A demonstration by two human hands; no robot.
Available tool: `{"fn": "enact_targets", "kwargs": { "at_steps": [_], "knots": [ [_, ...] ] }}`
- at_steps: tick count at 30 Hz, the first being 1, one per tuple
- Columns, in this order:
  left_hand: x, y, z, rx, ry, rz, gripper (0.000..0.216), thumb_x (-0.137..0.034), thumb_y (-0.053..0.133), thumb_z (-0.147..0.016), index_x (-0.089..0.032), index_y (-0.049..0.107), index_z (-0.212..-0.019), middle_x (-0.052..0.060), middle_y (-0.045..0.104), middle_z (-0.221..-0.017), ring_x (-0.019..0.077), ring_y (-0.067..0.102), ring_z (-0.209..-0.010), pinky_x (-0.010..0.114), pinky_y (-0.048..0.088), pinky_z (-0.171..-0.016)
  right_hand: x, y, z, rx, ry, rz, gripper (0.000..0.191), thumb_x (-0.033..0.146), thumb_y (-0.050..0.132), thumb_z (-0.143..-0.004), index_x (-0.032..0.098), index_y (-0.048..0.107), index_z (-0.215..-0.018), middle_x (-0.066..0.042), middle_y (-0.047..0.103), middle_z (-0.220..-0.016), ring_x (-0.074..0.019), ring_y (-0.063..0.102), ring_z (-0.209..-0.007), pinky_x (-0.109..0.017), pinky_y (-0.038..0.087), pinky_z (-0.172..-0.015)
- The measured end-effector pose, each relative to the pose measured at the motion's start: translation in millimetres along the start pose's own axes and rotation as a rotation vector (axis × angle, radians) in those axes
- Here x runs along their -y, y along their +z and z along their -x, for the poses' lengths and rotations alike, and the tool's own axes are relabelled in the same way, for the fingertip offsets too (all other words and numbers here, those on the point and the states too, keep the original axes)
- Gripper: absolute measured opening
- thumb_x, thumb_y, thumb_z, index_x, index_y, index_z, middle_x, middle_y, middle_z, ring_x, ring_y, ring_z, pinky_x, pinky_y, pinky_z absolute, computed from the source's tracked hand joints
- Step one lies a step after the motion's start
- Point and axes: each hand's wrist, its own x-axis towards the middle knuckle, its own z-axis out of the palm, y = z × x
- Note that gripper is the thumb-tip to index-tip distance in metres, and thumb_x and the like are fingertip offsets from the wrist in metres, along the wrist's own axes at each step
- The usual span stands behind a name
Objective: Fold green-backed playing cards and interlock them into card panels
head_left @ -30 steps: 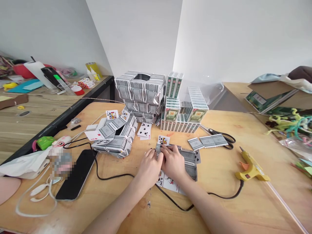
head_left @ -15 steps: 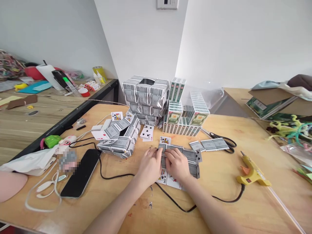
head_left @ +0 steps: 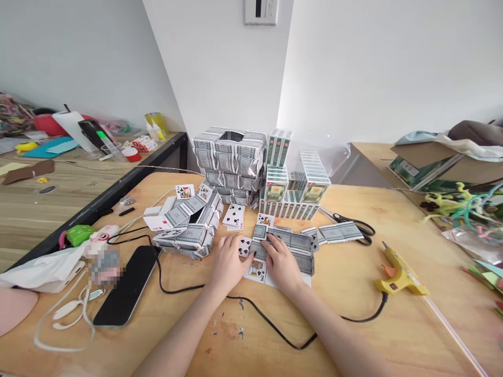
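Note:
A strip of folded playing cards (head_left: 293, 242) lies flat on the wooden table (head_left: 393, 335) in front of me. My right hand (head_left: 282, 263) presses its fingers down on the strip's left end. My left hand (head_left: 228, 262) rests beside it with fingers on a face-up spade card (head_left: 245, 246). A king card (head_left: 257, 269) shows between the two hands. A queen card (head_left: 265, 220) lies just behind the strip.
A folded-card ring (head_left: 188, 225) sits at left, a taller card box (head_left: 230, 162) and packs of cards (head_left: 294, 183) behind. Scissors (head_left: 353, 226) and a yellow glue gun (head_left: 398, 275) with a black cord (head_left: 271, 324) lie at right; a phone (head_left: 126, 285) at left.
My left hand has shifted left off the strip, and a spade card and the king card now show. The view has tilted slightly.

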Motion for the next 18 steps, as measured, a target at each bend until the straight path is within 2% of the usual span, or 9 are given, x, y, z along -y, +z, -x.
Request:
{"fn": "enact_targets", "kwargs": {
  "at_steps": [3,6,9,13,18],
  "knots": [
    [1,-1,-1,0.002,-0.027,0.015,0.038,-0.028,0.061,-0.072,-0.017,0.049,-0.106,0.010,0.057,-0.107,0.0266,0.050,-0.102,0.043,0.043,-0.087,-1,-1,-1,-0.012,0.042,0.016,0.041,0.006,0.040,-0.078,0.015,0.056,-0.115,-0.014,0.049,-0.121,-0.0267,0.045,-0.111,-0.041,0.046,-0.089],
    [2,0,-2,0.004,-0.091,0.109,0.041,-0.025,0.064,-0.069,-0.017,0.049,-0.107,0.009,0.055,-0.106,0.0257,0.051,-0.102,0.043,0.044,-0.086,-2,-1,-1,-0.021,0.026,-0.015,0.041,0.006,0.041,-0.077,0.014,0.057,-0.114,-0.014,0.052,-0.111,-0.0259,0.047,-0.104,-0.041,0.047,-0.087],
    [4,2,-3,-0.011,-0.219,0.282,0.045,-0.017,0.063,-0.067,-0.019,0.048,-0.110,0.008,0.055,-0.103,0.0205,0.057,-0.091,0.038,0.048,-0.081,-2,-2,-2,-0.025,-0.004,-0.040,0.038,0.007,0.041,-0.078,0.015,0.059,-0.111,-0.013,0.054,-0.107,-0.0255,0.047,-0.104,-0.040,0.048,-0.086],
    [8,8,-5,-0.049,-0.413,0.583,0.051,-0.013,0.060,-0.067,-0.018,0.043,-0.115,0.008,0.057,-0.106,0.0144,0.062,-0.076,0.032,0.051,-0.072,1,-6,-3,-0.029,-0.032,-0.039,0.035,0.014,0.044,-0.080,0.018,0.061,-0.110,-0.012,0.055,-0.111,-0.0261,0.045,-0.109,-0.040,0.047,-0.087],
    [5,8,-7,0.054,-0.518,0.712,0.045,-0.015,0.063,-0.065,-0.014,0.050,-0.108,0.006,0.067,-0.088,0.0180,0.065,-0.077,0.033,0.050,-0.073,4,-9,-2,0.002,-0.079,-0.020,0.032,0.020,0.046,-0.082,0.021,0.062,-0.110,-0.011,0.054,-0.116,-0.0271,0.042,-0.115,-0.043,0.044,-0.092]
  ]
}}
